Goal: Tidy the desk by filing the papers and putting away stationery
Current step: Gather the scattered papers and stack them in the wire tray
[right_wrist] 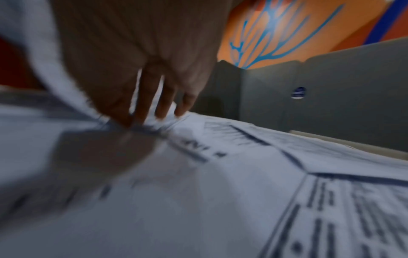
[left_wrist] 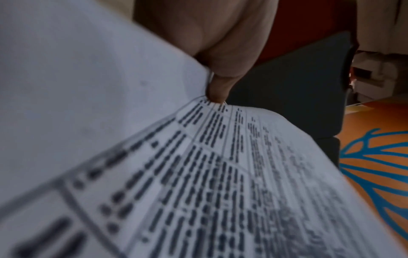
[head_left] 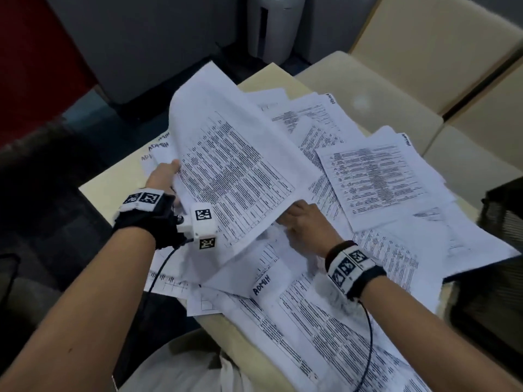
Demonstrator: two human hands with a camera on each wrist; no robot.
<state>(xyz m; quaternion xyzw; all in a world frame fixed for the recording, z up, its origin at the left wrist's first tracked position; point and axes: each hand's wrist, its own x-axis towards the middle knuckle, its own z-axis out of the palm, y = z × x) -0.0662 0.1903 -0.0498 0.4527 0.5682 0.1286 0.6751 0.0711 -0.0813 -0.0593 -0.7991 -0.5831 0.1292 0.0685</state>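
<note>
The left hand [head_left: 162,176] pinches a raised sheaf of printed sheets [head_left: 226,154] at its left edge, lifting it clear, apparently so the right hand [head_left: 304,222] can reach beneath; its fingers [right_wrist: 163,104], slightly spread, press on the loose papers [head_left: 382,176] that cover the middle of the frame. The pale counter [head_left: 113,182] shows at centre left; a black tray [head_left: 503,210] sits at the right edge, and grey partitions stand behind.

Beige sofa [head_left: 424,66], grey bin [head_left: 271,24]
</note>
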